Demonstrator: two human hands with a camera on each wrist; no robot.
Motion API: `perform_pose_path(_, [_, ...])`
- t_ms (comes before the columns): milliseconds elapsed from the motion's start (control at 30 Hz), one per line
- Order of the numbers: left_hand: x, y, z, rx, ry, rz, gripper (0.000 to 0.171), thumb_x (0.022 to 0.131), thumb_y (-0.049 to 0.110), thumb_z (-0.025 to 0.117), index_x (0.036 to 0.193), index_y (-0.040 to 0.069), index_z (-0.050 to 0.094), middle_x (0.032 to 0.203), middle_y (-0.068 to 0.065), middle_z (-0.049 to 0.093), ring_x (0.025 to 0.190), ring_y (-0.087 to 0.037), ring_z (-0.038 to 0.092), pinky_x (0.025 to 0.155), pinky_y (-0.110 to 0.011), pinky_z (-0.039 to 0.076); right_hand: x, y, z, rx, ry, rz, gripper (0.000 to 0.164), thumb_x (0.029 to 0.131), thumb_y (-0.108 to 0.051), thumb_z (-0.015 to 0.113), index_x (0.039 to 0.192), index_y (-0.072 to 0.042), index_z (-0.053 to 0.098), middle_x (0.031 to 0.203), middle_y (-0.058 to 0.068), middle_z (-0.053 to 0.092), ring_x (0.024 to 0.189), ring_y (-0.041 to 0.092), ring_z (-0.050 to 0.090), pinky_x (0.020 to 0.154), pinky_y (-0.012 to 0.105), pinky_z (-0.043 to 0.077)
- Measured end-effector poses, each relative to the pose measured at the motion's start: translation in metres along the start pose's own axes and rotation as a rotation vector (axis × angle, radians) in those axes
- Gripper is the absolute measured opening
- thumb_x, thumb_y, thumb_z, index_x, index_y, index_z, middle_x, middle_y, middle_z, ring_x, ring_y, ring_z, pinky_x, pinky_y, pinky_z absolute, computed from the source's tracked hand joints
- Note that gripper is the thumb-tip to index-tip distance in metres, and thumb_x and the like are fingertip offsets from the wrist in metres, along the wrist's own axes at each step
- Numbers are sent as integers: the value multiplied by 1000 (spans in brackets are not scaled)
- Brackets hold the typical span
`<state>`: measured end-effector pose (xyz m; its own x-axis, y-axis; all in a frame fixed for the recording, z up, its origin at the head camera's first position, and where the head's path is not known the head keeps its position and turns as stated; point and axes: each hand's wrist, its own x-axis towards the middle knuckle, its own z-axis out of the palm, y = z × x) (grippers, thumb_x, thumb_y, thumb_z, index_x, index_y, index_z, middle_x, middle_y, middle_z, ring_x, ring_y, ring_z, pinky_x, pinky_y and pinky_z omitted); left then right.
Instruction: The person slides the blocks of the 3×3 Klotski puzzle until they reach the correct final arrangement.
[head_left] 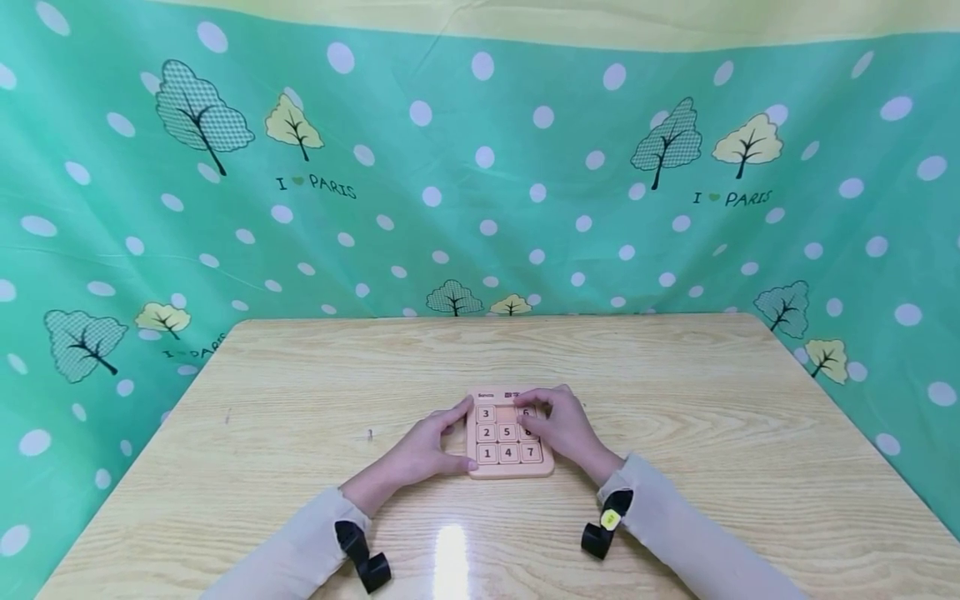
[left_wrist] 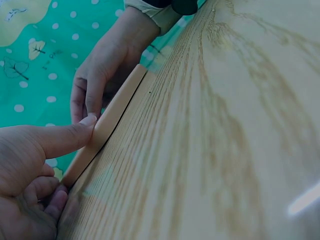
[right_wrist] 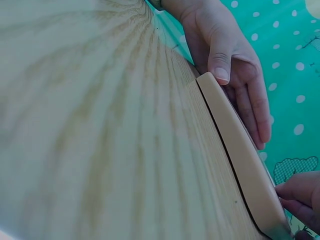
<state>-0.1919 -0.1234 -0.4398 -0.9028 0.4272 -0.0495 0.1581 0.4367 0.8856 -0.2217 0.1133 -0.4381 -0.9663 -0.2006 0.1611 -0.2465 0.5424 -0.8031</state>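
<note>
A pink sliding number puzzle (head_left: 512, 471) lies flat on the table, its numbered tiles in three rows. In the top row a bare slot (head_left: 506, 414) separates the 3 tile (head_left: 486, 413) from the partly covered 6 tile. My left hand (head_left: 423, 450) holds the puzzle's left side, thumb at the near corner and fingers towards the far corner. The right hand (head_left: 562, 423) reaches over the right side, thumb and index fingertips on or just above the top-row tiles beside the slot. Both wrist views show the puzzle's edge (left_wrist: 107, 120) side-on, hiding the tiles.
The wood-grain table (head_left: 300, 367) extends around the puzzle. Behind it hangs a green dotted cloth (head_left: 510, 242) printed with trees. A small dark mark (head_left: 370, 434) shows on the tabletop to the left. Black straps (head_left: 363, 557) circle both sleeved wrists.
</note>
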Motion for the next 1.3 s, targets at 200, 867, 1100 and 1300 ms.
perform_pose_path(200, [0,0,0,2,5,0,96,71,24,82,149,10,28,151,-11,31,130,-39,37,111,-48,27,0,1,1,27,2,4,21,76,-8,76,95,-14,74,100,-3,68,85,16,43,76,30,35])
perform_pose_path(867, [-1,3,-1,22,2,20,95,72,24,82,148,9,28,150,-12,33,129,-36,39,109,-46,31,3,-15,21,50,-31,-62,26,76,-15,77,102,-11,74,98,-3,68,91,14,50,83,32,41])
perform_pose_path(1100, [-1,1,-2,20,-4,17,94,73,25,82,148,8,28,150,-13,33,129,-37,39,108,-47,32,4,-24,27,35,-38,-63,27,74,-15,78,101,-9,74,96,1,67,90,15,49,83,33,41])
perform_pose_path(1300, [-1,1,-1,31,4,-4,95,72,26,82,149,10,28,150,-14,33,126,-38,41,108,-49,32,8,-26,32,7,-33,-93,26,74,-14,79,99,-8,74,97,2,69,93,17,51,85,36,41])
